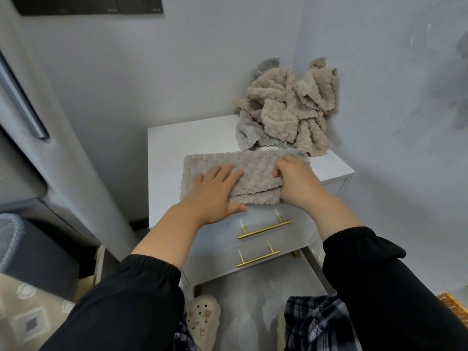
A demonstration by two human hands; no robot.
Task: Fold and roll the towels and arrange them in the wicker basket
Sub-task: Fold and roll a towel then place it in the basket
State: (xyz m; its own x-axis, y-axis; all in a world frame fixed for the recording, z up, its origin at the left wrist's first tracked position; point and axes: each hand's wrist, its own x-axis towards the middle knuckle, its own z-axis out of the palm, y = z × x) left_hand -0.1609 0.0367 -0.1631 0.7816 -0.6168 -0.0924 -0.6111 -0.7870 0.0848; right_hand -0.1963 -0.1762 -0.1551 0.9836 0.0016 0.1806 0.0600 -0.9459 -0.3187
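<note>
On the front of the white bedside table (pixel 172 138) lies the folded towel (pixel 253 165). I'd keep the left hand (pixel 215 196) flat on it, grip released, while the right hand (pixel 296 181), grip pinching the towel's right end, rolls tight and even. The crumpled towel pile (pixel 283 107) sits at the table's back right, and a wicker basket (pixel 453 304) corner peeks in on the floor to the table's right.

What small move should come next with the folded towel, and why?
Probably start rolling the right end leftward: the right hand grips the right end of the folded towel, while the left hand presses it flat on the white cabinet.
</note>
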